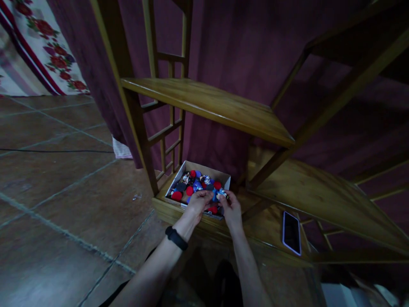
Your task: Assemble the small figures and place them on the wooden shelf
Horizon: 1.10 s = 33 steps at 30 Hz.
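A shallow white cardboard box (209, 168) on the lowest wooden shelf holds several small toy figurines (197, 185) in blue, red, black and white. Over its front right part, my right hand (232, 211) pinches a blue-and-white figurine (221, 194) between thumb and fingers. My left hand (198, 204), wearing a black wristband (176, 238), has its fingers closed at the figurine's left side. The fingertips of both hands nearly meet there. My forearms hide part of the box's front wall.
A wooden shelf board (207, 100) juts out above the box, with a lattice side (166, 138) and posts around it. A phone (291, 233) lies to the right on the low shelf. A dark red curtain (230, 47) hangs behind; tiled floor (64, 192) spreads left.
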### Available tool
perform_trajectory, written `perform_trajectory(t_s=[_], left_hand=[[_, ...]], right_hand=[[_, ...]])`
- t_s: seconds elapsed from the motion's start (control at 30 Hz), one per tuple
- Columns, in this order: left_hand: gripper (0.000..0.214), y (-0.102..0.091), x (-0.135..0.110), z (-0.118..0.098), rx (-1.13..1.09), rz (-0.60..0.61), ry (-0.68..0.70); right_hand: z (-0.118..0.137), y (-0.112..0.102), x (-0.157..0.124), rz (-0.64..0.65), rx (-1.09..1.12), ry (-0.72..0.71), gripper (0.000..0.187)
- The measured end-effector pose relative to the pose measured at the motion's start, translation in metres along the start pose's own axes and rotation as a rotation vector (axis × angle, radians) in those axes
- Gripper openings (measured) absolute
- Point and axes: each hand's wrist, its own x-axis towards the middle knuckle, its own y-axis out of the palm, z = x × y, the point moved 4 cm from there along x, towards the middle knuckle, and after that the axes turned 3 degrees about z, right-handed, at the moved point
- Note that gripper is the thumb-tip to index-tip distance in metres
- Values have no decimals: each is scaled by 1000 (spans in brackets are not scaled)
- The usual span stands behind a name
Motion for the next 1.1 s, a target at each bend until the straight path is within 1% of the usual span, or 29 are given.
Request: perform_trajectory(t_s=[0.2,0.3,0.47,0.57,0.63,0.8,0.93,1.1], left_hand=[[29,-3,-3,2,18,-49,-3],[29,-5,-3,3,-3,-75,20],[29,-3,-4,4,-34,-48,38],[28,-4,-6,4,-37,-59,39],[26,-6,-7,3,-42,-78,37],[24,-8,-8,2,-42,-110,57],[26,-7,-10,1,-31,-118,78],[29,-5,-11,0,12,-106,97]], right_hand=[[3,-1,0,57,-94,-13,33],[4,-1,2,52,-136,-51,31],[9,-2,1,50,-208,-114,28],[13,-2,1,62,-230,-129,26],[12,-2,2,80,-198,-108,27],[4,1,8,135,44,59,33],[5,1,8,134,117,85,35],[7,1,7,148,111,87,36]])
